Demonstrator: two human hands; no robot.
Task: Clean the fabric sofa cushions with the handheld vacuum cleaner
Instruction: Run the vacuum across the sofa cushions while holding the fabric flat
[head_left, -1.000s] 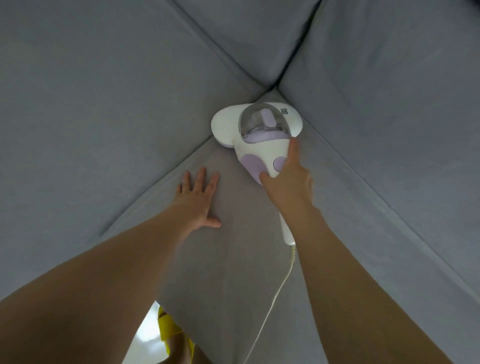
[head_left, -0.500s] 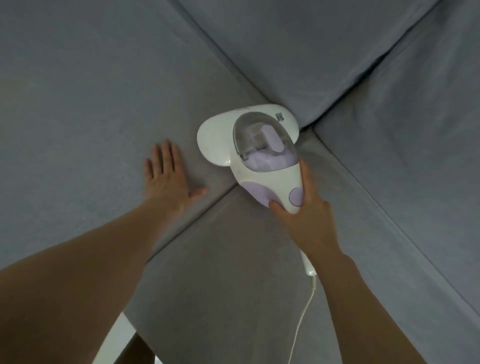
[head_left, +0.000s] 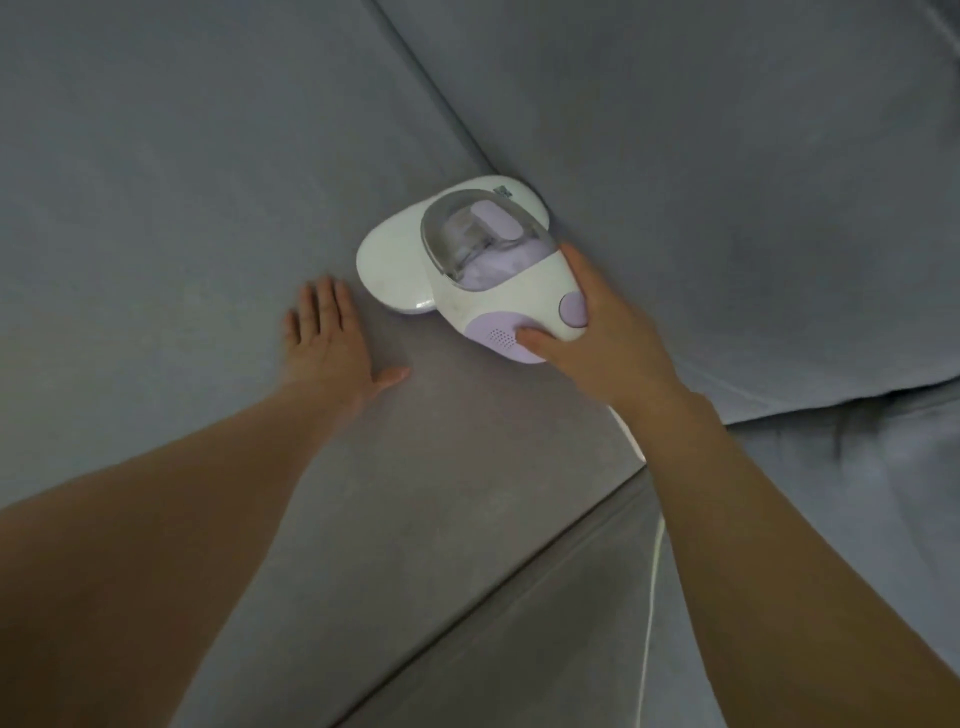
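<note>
A white and lilac handheld vacuum cleaner (head_left: 467, 270) with a clear dust cup lies flat on the grey seat cushion (head_left: 415, 467), its head pushed against the back cushion (head_left: 701, 182). My right hand (head_left: 597, 332) grips its handle from behind, thumb on the lilac vent panel. My left hand (head_left: 332, 338) rests flat on the seat cushion just left of the vacuum head, fingers straight. The vacuum's handle end is hidden under my right hand and arm.
A white power cord (head_left: 652, 597) trails from under my right wrist down to the bottom edge. A seam (head_left: 519, 571) separates this seat cushion from a neighbouring one at lower right. Another grey cushion (head_left: 156, 156) fills the left.
The view has swung left across the sofa. The vacuum has slid along the seat beside the back cushion, and my left hand has shifted with it, staying flat on the fabric.
</note>
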